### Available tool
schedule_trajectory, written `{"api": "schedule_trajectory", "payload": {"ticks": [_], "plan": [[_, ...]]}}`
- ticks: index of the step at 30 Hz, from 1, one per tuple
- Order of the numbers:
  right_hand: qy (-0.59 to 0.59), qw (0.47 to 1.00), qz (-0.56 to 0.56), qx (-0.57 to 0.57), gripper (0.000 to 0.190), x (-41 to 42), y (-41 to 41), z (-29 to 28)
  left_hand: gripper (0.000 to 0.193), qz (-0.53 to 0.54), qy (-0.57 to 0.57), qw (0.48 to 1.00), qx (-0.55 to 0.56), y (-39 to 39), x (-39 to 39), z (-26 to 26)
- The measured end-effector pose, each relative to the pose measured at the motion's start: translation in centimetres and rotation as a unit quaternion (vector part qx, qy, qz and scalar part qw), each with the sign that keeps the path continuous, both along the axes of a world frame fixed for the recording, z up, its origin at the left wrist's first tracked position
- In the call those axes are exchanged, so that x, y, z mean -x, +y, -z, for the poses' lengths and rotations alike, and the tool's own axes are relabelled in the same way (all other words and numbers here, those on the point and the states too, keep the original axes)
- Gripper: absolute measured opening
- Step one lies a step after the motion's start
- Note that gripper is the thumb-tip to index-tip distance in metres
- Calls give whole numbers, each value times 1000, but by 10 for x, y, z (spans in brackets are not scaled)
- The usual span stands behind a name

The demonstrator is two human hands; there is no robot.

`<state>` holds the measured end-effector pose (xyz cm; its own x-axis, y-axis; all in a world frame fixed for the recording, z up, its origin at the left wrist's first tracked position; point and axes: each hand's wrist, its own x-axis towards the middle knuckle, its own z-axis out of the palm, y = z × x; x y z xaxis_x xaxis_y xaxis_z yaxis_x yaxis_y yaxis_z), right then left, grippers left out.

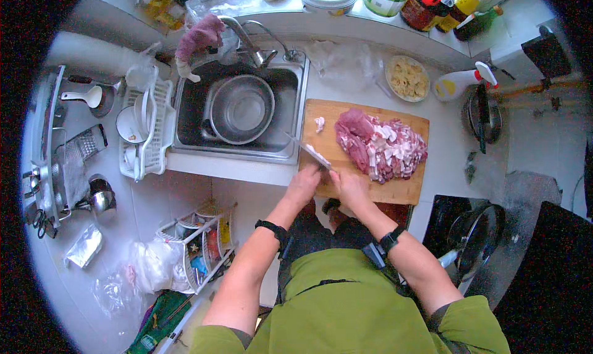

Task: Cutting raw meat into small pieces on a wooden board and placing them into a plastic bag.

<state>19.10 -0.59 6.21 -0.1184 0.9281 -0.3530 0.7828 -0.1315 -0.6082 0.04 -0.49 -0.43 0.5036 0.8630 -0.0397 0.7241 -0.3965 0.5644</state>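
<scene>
A kitchen knife (309, 151) is in my right hand (350, 187), which is closed around its handle; the blade points up and left past the edge of the wooden cutting board (398, 194). Small pale bits of meat or fat cling to the blade. My left hand (304, 184) is at the board's lower left corner, close beside the blade; its fingers are partly hidden, and I cannot tell whether they hold anything. A large heap of sliced raw meat (382, 143) covers the board's right part. One small piece of fat (319, 124) lies apart near the upper left corner.
Left of the board, a metal sink (287, 99) holds a round basin (243, 108) under the faucet (250, 41). A white dish rack (160, 122) stands farther left. Beyond the board are a plate of food (407, 78) and a spray bottle (458, 84). A pan (477, 238) sits at the lower right.
</scene>
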Motion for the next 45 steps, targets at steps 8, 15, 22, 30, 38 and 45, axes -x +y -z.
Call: {"api": "schedule_trajectory", "payload": {"ticks": [8,15,22,30,38,45], "plan": [[-18,999,41,4,47,-69,-50,-16,31,23,-72,995,-67,6,1,-22],[-60,998,-27,-12,50,-56,-55,-30,21,33,16,999,-36,3,6,-19],[-59,997,-37,16,47,-15,-13,-10,19,-2,-2,1000,23,1,7,-3],[-40,997,-49,-53,44,-32,-24,-21,33,-20,-2,999,-26,-5,6,-10],[-36,999,6,-17,46,-65,-47,-22,28,-2,-20,995,-98,-3,0,-15],[-66,996,-61,0,50,-53,-53,-24,21,8,27,998,-52,-7,4,-11]]}}
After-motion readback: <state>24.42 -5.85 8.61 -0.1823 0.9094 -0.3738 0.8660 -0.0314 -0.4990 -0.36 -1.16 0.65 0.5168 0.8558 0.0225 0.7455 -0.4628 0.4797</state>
